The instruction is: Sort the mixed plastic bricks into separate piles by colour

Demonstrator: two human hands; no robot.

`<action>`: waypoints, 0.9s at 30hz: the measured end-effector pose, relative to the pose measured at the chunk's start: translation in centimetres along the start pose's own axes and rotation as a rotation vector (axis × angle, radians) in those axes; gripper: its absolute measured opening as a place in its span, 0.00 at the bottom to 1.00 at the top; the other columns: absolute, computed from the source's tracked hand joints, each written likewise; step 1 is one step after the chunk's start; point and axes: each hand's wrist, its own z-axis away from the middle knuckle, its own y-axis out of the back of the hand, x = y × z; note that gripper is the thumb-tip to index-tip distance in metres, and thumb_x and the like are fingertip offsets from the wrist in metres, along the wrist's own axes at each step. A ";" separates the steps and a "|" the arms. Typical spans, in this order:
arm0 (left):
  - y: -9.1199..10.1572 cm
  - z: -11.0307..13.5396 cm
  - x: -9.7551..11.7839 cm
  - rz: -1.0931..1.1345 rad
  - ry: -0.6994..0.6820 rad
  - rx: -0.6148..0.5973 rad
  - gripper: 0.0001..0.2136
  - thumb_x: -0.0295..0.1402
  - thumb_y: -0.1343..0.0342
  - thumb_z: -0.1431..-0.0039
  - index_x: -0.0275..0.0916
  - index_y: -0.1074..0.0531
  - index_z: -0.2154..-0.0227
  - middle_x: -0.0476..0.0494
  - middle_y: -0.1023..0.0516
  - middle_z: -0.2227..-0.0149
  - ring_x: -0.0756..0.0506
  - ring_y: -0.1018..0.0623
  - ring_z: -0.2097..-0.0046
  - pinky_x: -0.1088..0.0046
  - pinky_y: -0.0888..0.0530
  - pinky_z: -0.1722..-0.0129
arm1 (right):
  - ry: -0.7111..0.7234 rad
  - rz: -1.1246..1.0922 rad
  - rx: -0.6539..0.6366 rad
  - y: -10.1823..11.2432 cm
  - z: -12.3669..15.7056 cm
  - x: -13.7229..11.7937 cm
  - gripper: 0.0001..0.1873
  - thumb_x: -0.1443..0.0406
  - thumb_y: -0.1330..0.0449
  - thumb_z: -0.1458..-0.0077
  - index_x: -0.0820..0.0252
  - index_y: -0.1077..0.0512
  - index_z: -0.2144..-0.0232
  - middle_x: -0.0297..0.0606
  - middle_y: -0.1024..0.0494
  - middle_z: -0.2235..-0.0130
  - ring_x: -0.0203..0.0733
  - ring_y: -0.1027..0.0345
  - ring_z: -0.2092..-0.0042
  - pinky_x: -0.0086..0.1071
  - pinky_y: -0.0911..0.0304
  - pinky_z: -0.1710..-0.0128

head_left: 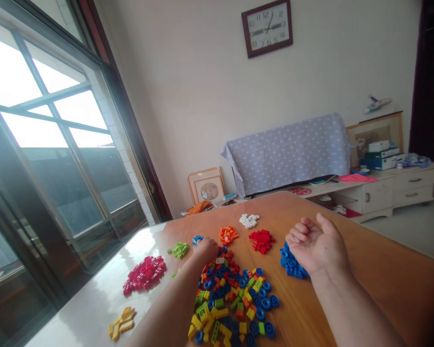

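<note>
My left hand [205, 249] reaches forward over the far end of a mixed pile of coloured building bricks [231, 303] on a wooden table [365, 270]. Its fingers curl down beside a light blue piece [198, 238]; whether they hold anything is hidden. My right hand [316, 243] hovers palm up with its fingers curled loosely, just above a pile of blue round pieces [290, 262]; nothing shows in the palm. Sorted heaps lie around: magenta [145, 273], yellow [121, 322], light green [180, 249], orange [228, 234], white [249, 220], red [261, 240].
A large window [50, 144] runs along the left of the table. Behind the table stands a low white cabinet [390, 190] with a cloth-covered object [289, 154], boxes and picture frames. A wall clock [267, 28] hangs above.
</note>
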 end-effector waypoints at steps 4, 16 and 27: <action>-0.2 -0.4 0.1 0.058 0.077 0.067 0.08 0.37 0.40 0.46 0.44 0.20 0.64 0.36 0.19 0.59 0.32 0.24 0.54 0.57 0.31 0.55 | 0.002 -0.001 0.014 -0.4 0.2 -0.1 0.17 0.53 0.44 0.42 0.58 0.35 0.76 0.26 0.42 0.82 0.31 0.50 0.81 0.29 0.49 0.82; -0.2 2.3 -0.7 0.357 -0.085 0.196 0.09 0.23 0.41 0.52 0.39 0.28 0.67 0.50 0.24 0.68 0.49 0.28 0.66 0.77 0.37 0.69 | -0.020 0.012 0.025 -0.6 0.3 0.1 0.15 0.56 0.43 0.42 0.58 0.34 0.76 0.26 0.40 0.81 0.30 0.49 0.82 0.29 0.48 0.82; -1.2 3.3 2.8 0.599 -0.171 0.091 0.07 0.35 0.43 0.42 0.36 0.29 0.64 0.50 0.25 0.74 0.50 0.28 0.74 0.77 0.37 0.75 | -0.031 0.015 0.020 -0.5 0.2 0.4 0.15 0.56 0.42 0.42 0.59 0.34 0.75 0.26 0.39 0.82 0.30 0.49 0.82 0.28 0.49 0.83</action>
